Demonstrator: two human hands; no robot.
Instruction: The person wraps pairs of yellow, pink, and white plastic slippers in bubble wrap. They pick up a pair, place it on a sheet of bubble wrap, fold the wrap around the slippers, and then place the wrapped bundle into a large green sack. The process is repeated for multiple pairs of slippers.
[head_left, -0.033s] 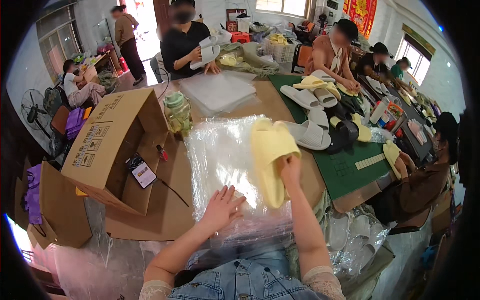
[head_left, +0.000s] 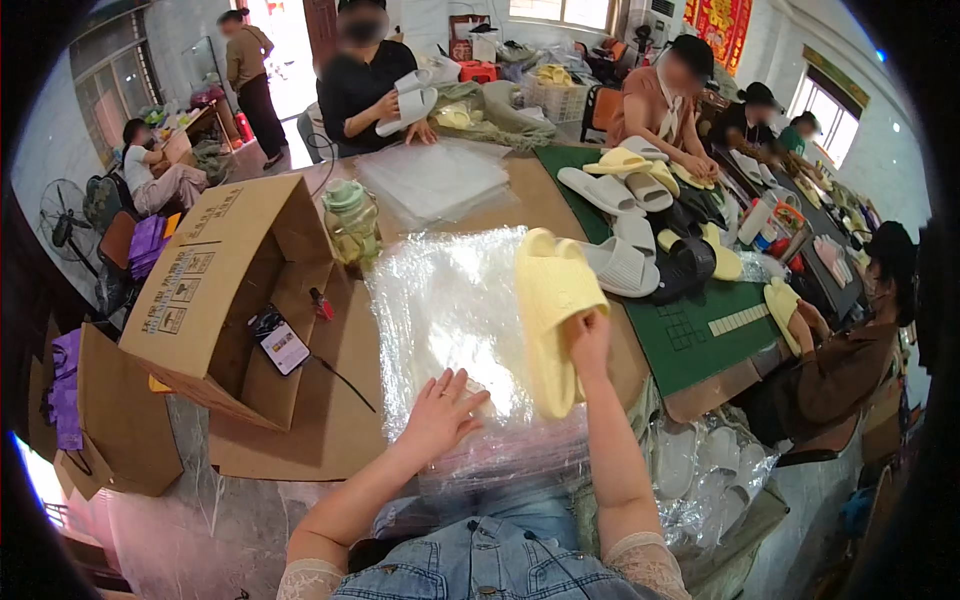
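A pair of pale yellow slide slippers (head_left: 560, 285), pressed together, is held over the right part of a stack of shiny transparent plastic bags (head_left: 425, 300). My right hand (head_left: 588, 345) grips them by the strap, its fingers closed and partly hidden by it. Flat on the lower part of the bag stack rests my left hand (head_left: 440, 412), fingers stretched out and holding nothing. The slippers' toes point away from me.
On the left stands an open cardboard box (head_left: 225, 290) with a phone (head_left: 278, 340) in it. Behind the bags are a green-lidded jar (head_left: 350, 225) and more plastic sheets (head_left: 430, 180). Grey, black and yellow slippers (head_left: 625, 265) lie on a green mat (head_left: 665, 340). Several co-workers sit or stand around.
My right hand and the yellow slippers have shifted slightly to the right. My left hand stays on the bags, nearly unmoved.
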